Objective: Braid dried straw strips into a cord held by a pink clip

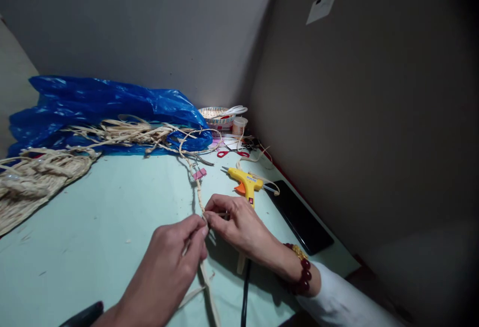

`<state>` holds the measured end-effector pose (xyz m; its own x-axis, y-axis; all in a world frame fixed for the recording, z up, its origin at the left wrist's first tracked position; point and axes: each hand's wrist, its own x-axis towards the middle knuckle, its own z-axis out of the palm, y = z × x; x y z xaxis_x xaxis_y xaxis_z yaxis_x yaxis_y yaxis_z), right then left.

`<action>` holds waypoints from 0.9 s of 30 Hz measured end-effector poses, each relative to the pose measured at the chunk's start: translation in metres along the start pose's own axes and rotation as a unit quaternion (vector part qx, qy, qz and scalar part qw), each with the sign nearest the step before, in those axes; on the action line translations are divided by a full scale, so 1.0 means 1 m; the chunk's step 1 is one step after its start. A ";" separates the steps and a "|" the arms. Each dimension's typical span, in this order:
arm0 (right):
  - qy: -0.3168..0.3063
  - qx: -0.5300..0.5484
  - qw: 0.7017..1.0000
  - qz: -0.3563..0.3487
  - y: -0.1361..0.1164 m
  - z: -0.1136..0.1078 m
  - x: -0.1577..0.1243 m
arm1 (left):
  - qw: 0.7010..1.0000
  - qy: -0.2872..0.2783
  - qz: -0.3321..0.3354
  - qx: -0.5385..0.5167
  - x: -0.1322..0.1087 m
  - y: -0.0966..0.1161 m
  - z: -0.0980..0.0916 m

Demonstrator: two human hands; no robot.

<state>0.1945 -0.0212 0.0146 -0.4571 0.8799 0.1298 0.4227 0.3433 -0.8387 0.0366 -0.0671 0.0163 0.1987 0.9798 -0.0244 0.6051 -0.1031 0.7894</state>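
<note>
Both hands meet over the middle of the table at the near end of a thin twisted straw cord (199,194). My left hand (174,252) pinches the cord's strands between thumb and fingers. Right beside it, my right hand (239,222) also has its fingertips closed on the cord. Loose flat straw strands (209,292) hang below my left hand toward the near edge. Farther up, a pink binder clip (199,173) grips the cord, which runs back toward a straw bundle. The fingertips hide the exact point where the strands join.
A yellow glue gun (245,181) lies just beyond my right hand, near a black phone-like slab (299,217). Behind are red-handled scissors (232,154), a round basket (215,114), a blue plastic bag (112,102) and a straw bundle (130,132). A woven straw piece (45,182) lies left.
</note>
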 end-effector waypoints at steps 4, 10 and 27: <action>-0.036 0.128 0.990 0.037 0.004 0.002 0.004 | 0.994 0.007 0.078 0.078 -0.008 -0.004 0.015; -0.084 0.331 0.934 0.109 0.003 0.003 0.009 | 0.977 0.013 0.133 0.167 -0.009 -0.009 0.018; -0.057 0.232 0.970 0.041 0.000 0.004 0.006 | 0.890 -0.125 -0.120 -0.423 0.023 -0.015 -0.007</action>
<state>0.1884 -0.0169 0.0133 -0.5309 0.8473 0.0158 0.0759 0.0661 -0.9949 0.0271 -0.0414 0.0079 0.3704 0.8766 -0.3072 -0.1215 0.3736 0.9196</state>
